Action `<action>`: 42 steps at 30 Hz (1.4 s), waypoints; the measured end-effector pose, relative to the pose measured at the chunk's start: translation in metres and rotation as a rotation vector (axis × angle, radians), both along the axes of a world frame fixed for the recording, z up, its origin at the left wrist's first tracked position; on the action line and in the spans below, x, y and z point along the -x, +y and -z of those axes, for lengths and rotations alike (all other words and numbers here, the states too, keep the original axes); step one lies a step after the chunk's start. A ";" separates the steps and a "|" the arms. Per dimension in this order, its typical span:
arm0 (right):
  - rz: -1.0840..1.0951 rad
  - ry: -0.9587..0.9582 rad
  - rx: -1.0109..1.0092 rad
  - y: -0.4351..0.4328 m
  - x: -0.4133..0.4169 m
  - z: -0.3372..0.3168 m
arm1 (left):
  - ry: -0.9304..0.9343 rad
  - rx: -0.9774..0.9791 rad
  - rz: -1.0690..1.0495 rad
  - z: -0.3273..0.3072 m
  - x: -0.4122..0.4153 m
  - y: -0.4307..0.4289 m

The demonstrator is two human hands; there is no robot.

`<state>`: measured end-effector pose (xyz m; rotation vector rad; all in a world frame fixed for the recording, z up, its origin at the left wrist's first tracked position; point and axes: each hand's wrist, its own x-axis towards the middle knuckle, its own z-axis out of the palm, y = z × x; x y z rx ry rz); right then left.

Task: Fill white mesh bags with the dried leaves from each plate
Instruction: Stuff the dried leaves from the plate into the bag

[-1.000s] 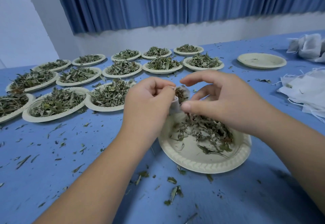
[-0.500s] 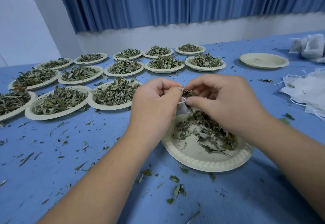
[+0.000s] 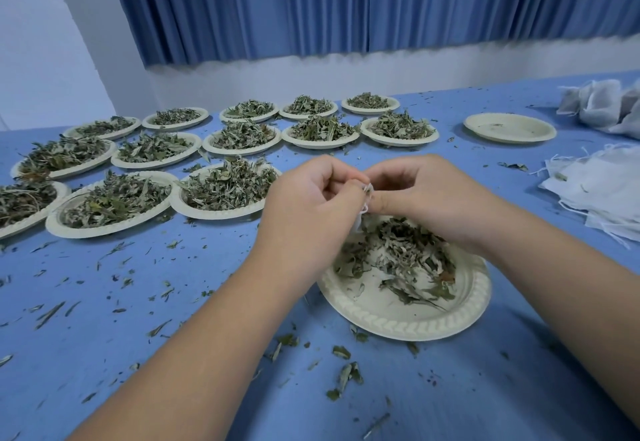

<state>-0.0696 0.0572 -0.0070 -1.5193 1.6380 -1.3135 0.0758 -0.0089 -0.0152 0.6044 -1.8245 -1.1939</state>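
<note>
Hands meet above the near plate [image 3: 398, 322], which sits on the blue bench [image 3: 166, 305] just in front of the person. The left hand [image 3: 311, 205] has its fingers curled and pinches the small white bag [image 3: 362, 213] from the left. The right hand [image 3: 426, 198], fingers also curled, pinches the same bag at its top between thumb and forefinger. Only a strip of the bag shows between the two hands, hanging over the plate's far edge. Loose dried leaves [image 3: 408, 253] lie heaped on the far half of the plate, while its near half is mostly bare. Scraps [image 3: 346, 376] of leaf are scattered across the bench around it. To the left and beyond, full plates [image 3: 225, 191] stand in three rows, rims close together or touching. An empty plate [image 3: 509, 127] sits well apart at the far right. Near it, at the right edge, is a pile of flat bags [image 3: 602, 194] with loose strings, and behind that a heap of stuffed bags [image 3: 602, 104]. A pleated blue curtain [image 3: 346, 7] hangs above the white wall behind the bench.
</note>
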 end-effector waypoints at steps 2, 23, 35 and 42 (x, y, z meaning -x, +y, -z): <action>0.048 0.084 -0.003 -0.005 -0.002 -0.004 | -0.008 0.028 -0.025 -0.001 0.000 -0.002; 0.211 0.228 0.094 -0.012 -0.014 0.002 | -0.080 0.247 -0.166 -0.003 -0.010 -0.012; 0.100 0.029 0.034 -0.006 -0.010 -0.004 | -0.388 0.403 -0.228 -0.005 -0.012 -0.016; 0.210 0.420 0.197 0.005 -0.015 -0.010 | -0.224 0.032 -0.214 -0.006 -0.015 -0.022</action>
